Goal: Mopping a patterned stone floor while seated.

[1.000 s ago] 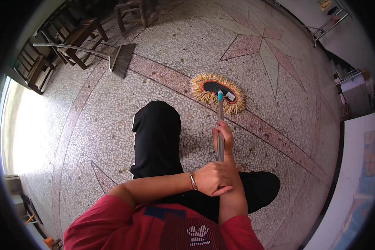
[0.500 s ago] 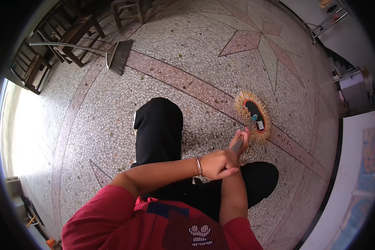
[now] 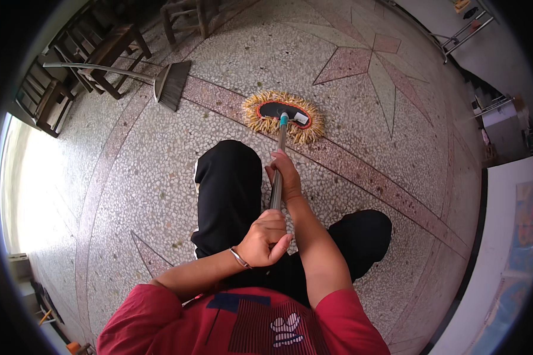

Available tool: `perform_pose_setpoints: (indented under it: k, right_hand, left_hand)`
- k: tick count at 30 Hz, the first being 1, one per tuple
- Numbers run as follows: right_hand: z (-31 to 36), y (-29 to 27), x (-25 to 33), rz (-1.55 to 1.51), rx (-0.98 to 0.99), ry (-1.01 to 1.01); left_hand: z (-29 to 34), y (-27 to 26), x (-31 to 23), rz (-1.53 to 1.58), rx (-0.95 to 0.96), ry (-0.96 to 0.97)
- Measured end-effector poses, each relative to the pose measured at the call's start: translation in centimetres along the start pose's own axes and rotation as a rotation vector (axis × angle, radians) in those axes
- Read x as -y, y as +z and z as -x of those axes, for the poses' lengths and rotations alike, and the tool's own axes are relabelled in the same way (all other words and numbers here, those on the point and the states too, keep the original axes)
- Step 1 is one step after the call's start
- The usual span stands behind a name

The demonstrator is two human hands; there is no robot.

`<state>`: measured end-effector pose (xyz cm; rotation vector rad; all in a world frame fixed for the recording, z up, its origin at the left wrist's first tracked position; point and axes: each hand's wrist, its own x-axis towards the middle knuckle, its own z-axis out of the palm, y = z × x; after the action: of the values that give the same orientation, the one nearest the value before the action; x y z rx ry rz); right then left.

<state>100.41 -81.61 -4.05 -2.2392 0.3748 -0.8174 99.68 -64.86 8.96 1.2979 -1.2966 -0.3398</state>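
Note:
A mop (image 3: 284, 118) with a yellow shaggy oval head, a black plate and a grey pole rests on the speckled stone floor ahead of me. Its head lies across a pink floor band. My left hand (image 3: 266, 238), with a metal bangle at the wrist, is wrapped round the upper end of the pole. Farther down, my right hand (image 3: 285, 176) grips the same pole, closer to the mop head. The pole's top end is hidden in my left fist.
A broom (image 3: 173, 86) lies on the floor at the far left, its handle toward the wooden chairs (image 3: 109, 47). A wooden stool (image 3: 185, 19) stands at the back. Along the right runs a white panel (image 3: 485, 236), with a metal rack (image 3: 469, 36) beyond it.
The mop head has swept left and slightly away from me, from right of centre to the middle. Both hands moved left with the pole, which now points nearly straight ahead.

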Motion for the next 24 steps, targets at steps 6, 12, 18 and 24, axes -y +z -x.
perform_pose_setpoints:
  k: [6,12,18,24]
  right_hand:
    - [-2.2,-2.6,-1.9,0.027,0.041,-0.079]
    - [-0.4,-9.5,-7.4,0.083,-0.059,-0.052]
    - [4.7,-17.6,-10.4,0.254,-0.255,0.096]
    - [9.2,-21.5,-12.3,0.358,-0.409,0.297]
  left_hand:
    - [-3.3,1.4,1.0,-0.012,0.063,0.066]
    - [-6.9,8.3,1.7,0.080,0.150,0.090]
    - [-8.2,15.1,4.0,0.190,0.402,0.145]
    - [-9.1,18.9,4.5,0.234,0.510,0.175]
